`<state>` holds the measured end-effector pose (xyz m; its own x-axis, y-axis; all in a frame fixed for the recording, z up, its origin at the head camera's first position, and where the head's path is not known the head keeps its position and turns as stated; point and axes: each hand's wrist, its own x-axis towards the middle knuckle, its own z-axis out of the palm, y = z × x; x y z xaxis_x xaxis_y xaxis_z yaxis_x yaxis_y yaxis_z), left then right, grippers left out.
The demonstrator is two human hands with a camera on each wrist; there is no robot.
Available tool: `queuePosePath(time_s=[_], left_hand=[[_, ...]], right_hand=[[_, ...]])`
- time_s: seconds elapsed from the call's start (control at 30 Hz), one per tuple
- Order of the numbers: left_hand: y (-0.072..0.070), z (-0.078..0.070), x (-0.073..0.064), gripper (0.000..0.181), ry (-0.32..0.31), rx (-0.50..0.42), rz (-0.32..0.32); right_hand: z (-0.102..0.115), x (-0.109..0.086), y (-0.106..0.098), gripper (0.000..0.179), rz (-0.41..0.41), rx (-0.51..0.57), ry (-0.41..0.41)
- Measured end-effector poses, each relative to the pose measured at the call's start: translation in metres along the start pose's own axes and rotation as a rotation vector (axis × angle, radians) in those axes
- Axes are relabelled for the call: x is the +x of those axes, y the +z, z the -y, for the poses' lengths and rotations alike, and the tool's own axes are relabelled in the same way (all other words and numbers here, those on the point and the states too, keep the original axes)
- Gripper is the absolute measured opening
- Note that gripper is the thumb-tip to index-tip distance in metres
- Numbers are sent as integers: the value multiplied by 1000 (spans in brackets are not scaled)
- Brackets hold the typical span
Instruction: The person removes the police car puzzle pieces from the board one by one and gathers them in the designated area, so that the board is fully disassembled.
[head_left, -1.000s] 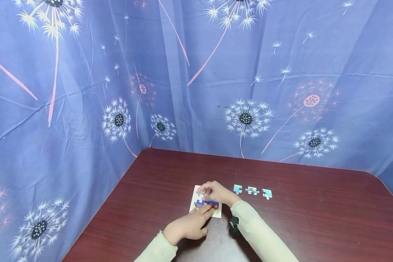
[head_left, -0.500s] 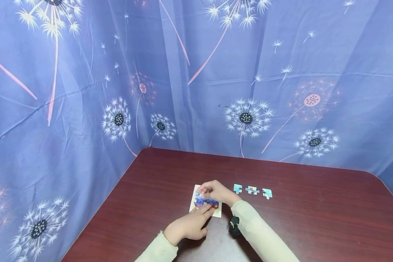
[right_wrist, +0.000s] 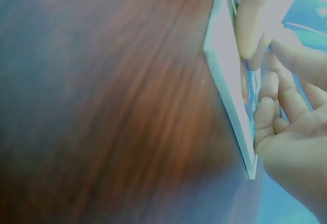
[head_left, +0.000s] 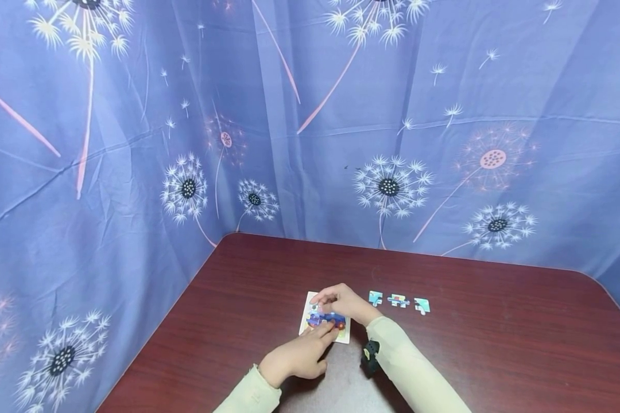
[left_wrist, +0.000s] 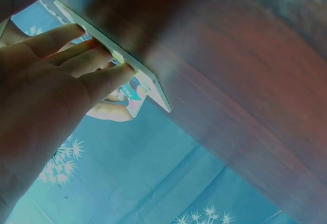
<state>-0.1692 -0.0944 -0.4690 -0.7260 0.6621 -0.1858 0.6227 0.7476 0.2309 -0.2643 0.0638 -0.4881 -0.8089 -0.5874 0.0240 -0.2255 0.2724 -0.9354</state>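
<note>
A small jigsaw board [head_left: 303,328] with a white border lies on the table, partly covered by both hands. Its picture shows a blue vehicle [head_left: 336,319]. Straight fingers of my left hand [head_left: 297,353] rest on the board's near part; the left wrist view also shows this left hand [left_wrist: 56,75] flat on it. Over the upper half, my right hand [head_left: 343,301] pinches a puzzle piece [head_left: 315,308] at the board's left side. In the left wrist view a printed piece [left_wrist: 134,93] stands at the right hand's fingers. The right wrist view shows the board [right_wrist: 230,91] edge-on.
Three loose puzzle pieces lie in a row right of the board: a left piece [head_left: 375,297], a middle piece [head_left: 398,300] and a right piece [head_left: 422,305]. The dark red table [head_left: 496,344] meets a blue dandelion-print curtain [head_left: 310,172] at its back and left.
The pinched piece has come down onto the board's left part, covering white patches seen a second ago. The left hand stays in place and the right hand shifts only slightly.
</note>
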Motion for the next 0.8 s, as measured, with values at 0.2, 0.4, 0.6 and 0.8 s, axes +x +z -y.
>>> queuePosePath(time_s=[0.2,0.4,0.6,0.8], left_hand=[[-2,0,0,67,-12,-22,12],[-2,-1,-1,67,-15,-17,11],[-3,1,0,66,5,-7,2],[2,4,-1,63,31,53,-15]], right_hand=[[1,-1,0,20,-2,35,46],[-10,6,1,19,-21,58,70],[-7,7,2,17,-43,-34,85],[-7,8,3,16,-49,-76,92]])
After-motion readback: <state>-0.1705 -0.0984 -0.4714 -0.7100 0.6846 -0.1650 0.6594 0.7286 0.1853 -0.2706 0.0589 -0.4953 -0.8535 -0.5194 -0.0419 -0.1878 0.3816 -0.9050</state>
